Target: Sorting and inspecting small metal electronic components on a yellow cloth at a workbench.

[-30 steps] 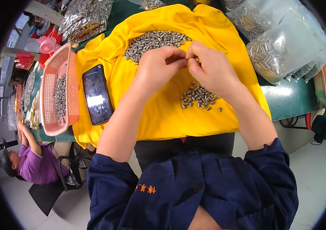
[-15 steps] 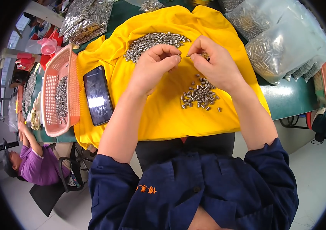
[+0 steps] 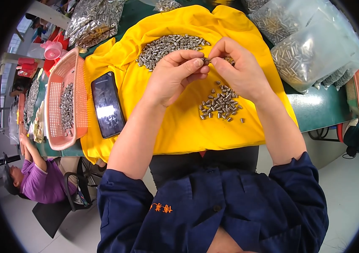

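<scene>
Above a yellow cloth (image 3: 175, 130), my two hands meet fingertip to fingertip. A small metal cylinder (image 3: 206, 61) is pinched between the thumb and forefinger of my left hand (image 3: 175, 76). My right hand (image 3: 240, 71) is closed in a pinch against the cylinder's other end; whatever tiny part it holds is too small to name. Behind my left hand lies a large heap of metal cylinders (image 3: 162, 47). Nearer to me, below my right hand, is a smaller pile of similar cylinders (image 3: 221, 104). More small parts, partly hidden, show behind my right fingers.
A dark phone (image 3: 107, 104) lies left of my left forearm, beside a pink plastic basket (image 3: 55, 105) with metal pieces. Clear bags of metal parts (image 3: 293, 59) stand at the right on the green table (image 3: 321, 107). A co-worker in purple (image 3: 44, 181) sits at the left.
My left hand has moved slightly right, closing the gap to my right hand. The fingertips of both hands now come together at the small cylinder.
</scene>
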Motion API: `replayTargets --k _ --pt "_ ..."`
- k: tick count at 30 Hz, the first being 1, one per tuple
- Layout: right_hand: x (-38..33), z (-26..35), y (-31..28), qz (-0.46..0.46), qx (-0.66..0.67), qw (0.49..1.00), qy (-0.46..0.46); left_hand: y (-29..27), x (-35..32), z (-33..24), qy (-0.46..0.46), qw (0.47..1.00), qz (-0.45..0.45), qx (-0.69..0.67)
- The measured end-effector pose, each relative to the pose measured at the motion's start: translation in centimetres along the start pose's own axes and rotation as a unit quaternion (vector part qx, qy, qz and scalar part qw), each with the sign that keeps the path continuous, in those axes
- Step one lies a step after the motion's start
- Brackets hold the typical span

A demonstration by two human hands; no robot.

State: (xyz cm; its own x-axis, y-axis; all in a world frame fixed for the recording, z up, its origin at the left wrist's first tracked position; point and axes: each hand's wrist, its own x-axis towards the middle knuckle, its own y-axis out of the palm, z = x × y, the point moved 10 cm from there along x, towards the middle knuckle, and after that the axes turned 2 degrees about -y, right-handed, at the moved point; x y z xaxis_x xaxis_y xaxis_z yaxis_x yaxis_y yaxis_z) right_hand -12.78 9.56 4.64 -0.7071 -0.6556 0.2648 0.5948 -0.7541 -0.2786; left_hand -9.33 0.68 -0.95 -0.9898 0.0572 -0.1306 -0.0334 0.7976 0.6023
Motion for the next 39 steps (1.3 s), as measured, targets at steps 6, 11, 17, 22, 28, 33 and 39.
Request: replayTargets --k 6,11,17,22,28,33,39 --pt "0.0 0.3 -0.3 -0.024 -0.022 0.999 -0.035 -0.1 0.2 -0.2 0.017 1.000 0.000 0.023" --pt "0.0 0.5 -0.2 -0.021 -0.035 0.998 -0.045 -0.2 0.1 -0.1 0.016 0.999 -0.002 0.033" --pt "-0.3 1.3 0.3 -0.021 -0.142 0.988 -0.065 -0.3 0.2 -0.9 0.057 0.990 -0.019 0.131" --pt "0.0 -2.0 0.5 -0.005 0.076 0.995 0.069 -0.2 0.1 -1.2 0.069 0.988 -0.036 0.133" --pt "0.4 -2.3 -3.2 -0.075 0.010 0.995 0.072 2.0 -0.5 0.2 0.062 0.844 0.001 0.533" --pt "0.1 -1.6 -4.3 -0.113 0.003 0.993 0.021 6.6 -1.2 -1.5 0.209 0.764 0.109 0.600" --pt "0.4 -0.8 -3.6 -0.117 -0.040 0.992 -0.018 1.1 3.8 -4.7 0.153 0.590 -0.053 0.791"
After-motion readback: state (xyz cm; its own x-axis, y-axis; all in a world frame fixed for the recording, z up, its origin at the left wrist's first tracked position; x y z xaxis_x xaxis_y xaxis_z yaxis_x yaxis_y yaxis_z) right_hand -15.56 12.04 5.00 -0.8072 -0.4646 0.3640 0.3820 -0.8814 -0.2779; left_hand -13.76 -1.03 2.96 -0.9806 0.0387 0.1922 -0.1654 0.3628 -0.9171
